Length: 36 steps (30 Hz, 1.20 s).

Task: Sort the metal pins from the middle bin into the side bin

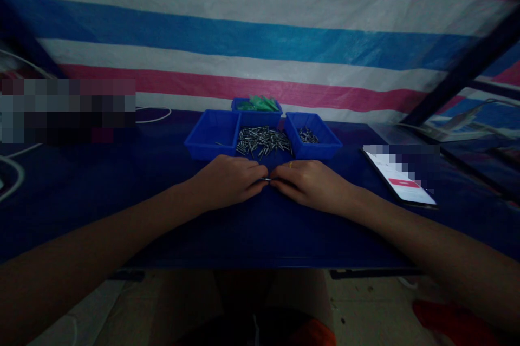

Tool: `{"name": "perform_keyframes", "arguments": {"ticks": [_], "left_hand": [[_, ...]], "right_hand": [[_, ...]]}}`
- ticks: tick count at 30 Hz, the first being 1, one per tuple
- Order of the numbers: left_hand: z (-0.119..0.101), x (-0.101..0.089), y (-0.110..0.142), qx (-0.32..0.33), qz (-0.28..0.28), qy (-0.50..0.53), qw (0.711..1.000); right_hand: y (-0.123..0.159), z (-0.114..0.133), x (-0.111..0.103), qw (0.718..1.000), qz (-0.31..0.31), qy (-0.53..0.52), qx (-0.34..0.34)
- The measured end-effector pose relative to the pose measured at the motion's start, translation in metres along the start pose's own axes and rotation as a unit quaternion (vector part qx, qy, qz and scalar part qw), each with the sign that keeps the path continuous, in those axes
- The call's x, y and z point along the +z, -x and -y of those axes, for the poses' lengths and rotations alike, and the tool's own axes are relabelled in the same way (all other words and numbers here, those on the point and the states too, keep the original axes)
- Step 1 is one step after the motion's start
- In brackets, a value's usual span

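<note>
Over the dark blue table, my left hand and my right hand meet almost fingertip to fingertip. Both are closed in a pinch on one small, thin metal pin, which shows as a bright sliver between them. Its exact kind is too small to make out. Just beyond my hands lies a loose pile of slim metal pins. Left of the pile is a blue bin with what looks like a single pin inside. On the right, another blue bin holds several small metal pieces.
Behind the pile stands a third blue bin with green pieces in it. A lit phone lies flat at the right. White cables run along the left. A striped sheet hangs behind the table.
</note>
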<state>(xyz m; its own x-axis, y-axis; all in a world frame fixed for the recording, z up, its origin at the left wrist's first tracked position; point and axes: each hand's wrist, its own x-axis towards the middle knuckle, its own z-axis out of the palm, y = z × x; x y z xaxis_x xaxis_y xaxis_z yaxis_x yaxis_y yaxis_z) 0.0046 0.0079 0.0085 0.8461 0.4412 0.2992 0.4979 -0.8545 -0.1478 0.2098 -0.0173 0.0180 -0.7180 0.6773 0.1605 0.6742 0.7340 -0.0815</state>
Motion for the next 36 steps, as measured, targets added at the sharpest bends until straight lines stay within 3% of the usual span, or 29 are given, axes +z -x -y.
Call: {"name": "perform_keyframes", "arguments": {"ticks": [36], "left_hand": [[0.0000,-0.0054,-0.0002,-0.035,0.012,-0.007,0.999]], "right_hand": [[0.0003,-0.0051,0.0020,1.000,-0.006,-0.003,0.022]]}}
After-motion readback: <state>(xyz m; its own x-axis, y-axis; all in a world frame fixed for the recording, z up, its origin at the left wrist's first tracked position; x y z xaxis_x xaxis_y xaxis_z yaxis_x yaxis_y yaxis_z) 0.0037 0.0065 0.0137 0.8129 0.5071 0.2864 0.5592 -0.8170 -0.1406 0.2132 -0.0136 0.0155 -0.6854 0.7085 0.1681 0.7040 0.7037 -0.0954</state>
